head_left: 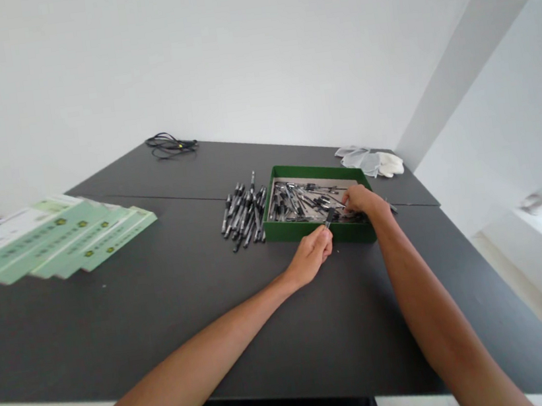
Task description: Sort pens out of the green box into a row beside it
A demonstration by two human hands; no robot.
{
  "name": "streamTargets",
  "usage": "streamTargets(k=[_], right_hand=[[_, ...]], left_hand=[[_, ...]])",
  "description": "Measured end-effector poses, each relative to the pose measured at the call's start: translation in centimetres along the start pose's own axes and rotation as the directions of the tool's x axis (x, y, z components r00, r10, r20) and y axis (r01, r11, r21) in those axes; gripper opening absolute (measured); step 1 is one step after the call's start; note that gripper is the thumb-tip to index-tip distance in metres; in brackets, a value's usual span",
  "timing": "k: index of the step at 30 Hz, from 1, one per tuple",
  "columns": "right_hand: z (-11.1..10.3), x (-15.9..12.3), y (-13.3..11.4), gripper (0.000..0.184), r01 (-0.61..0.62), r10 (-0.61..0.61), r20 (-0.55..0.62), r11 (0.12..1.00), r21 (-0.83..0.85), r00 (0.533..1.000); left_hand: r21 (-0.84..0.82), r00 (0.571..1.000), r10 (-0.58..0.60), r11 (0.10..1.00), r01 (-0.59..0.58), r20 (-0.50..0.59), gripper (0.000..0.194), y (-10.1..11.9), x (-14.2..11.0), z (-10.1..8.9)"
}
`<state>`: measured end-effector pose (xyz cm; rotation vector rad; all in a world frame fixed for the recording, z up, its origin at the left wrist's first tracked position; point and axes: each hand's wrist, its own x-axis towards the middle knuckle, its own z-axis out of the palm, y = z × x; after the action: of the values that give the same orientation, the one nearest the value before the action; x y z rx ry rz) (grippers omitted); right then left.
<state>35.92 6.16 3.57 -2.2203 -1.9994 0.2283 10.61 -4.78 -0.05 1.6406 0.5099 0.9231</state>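
Note:
A green tray (304, 230) full of black pens and pen parts sits on the dark table (163, 290). My left hand (312, 254) is closed in a pinch on a black pen (329, 217) just in front of the tray's near wall. My right hand (361, 200) reaches into the tray's right end with its fingers curled down among the pen parts; what they grip is hidden. A loose pile of black pens (245, 212) lies on the table against the tray's left side.
Several green and white flat boxes (50, 237) are fanned out at the left. A coiled black cable (171, 144) lies at the far edge. White gloves (373, 161) rest at the far right corner. The table's near edge crosses under my forearms.

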Motion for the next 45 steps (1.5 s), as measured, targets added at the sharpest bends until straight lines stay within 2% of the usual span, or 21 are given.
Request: streamTargets(k=[8,12,15,19,24,30,34,40,45], right_hand=[[-1.3,-0.3,-1.4,0.012,0.074,-0.074,-0.004,0.997,0.009,0.997],[-3.1,-0.6,-1.1,0.018,0.187,-0.174,-0.108,0.975,0.123,0.979],[-4.9,-1.3,-0.6,0.023,0.321,-0.245,-0.274,0.903,0.284,0.930],[-7.4,-2.9,-0.7,0.022,0.410,-0.191,-0.454,0.792,0.453,0.870],[-9.7,-4.4,-1.5,0.038,0.474,-0.124,-0.539,0.664,0.578,0.833],[-11.5,-5.2,-2.6,0.051,0.600,-0.126,-0.639,0.516,0.611,0.759],[-12.3,-6.2,-3.7,0.054,0.633,-0.156,-0.657,0.498,0.592,0.737],[-12.4,-7.0,-4.9,0.053,0.639,-0.259,-0.598,0.471,0.608,0.759],[-12.1,-6.9,-5.4,0.056,0.612,-0.295,-0.541,0.480,0.629,0.788]], left_hand=[[-0.021,1.000,-0.005,1.000,0.005,-0.003,0.053,0.0,0.0,0.0],[-0.037,1.000,0.002,0.999,-0.002,-0.004,0.050,-0.1,0.0,0.0],[-0.042,1.000,-0.004,0.999,0.004,-0.012,0.049,-0.1,0.0,0.0],[-0.038,1.000,-0.009,0.999,0.008,-0.022,0.048,-0.1,0.0,0.0],[-0.030,1.000,-0.007,1.000,0.006,-0.020,0.050,-0.2,0.1,0.0],[-0.033,1.000,-0.010,0.999,0.009,-0.027,0.050,-0.4,0.1,0.0],[-0.043,0.999,-0.019,0.999,0.017,-0.033,0.050,-0.3,0.1,0.0],[-0.024,1.000,-0.006,1.000,0.006,-0.025,0.047,-0.1,0.1,0.0],[-0.019,0.999,0.012,1.000,-0.013,-0.030,0.046,-0.2,0.1,0.1]])
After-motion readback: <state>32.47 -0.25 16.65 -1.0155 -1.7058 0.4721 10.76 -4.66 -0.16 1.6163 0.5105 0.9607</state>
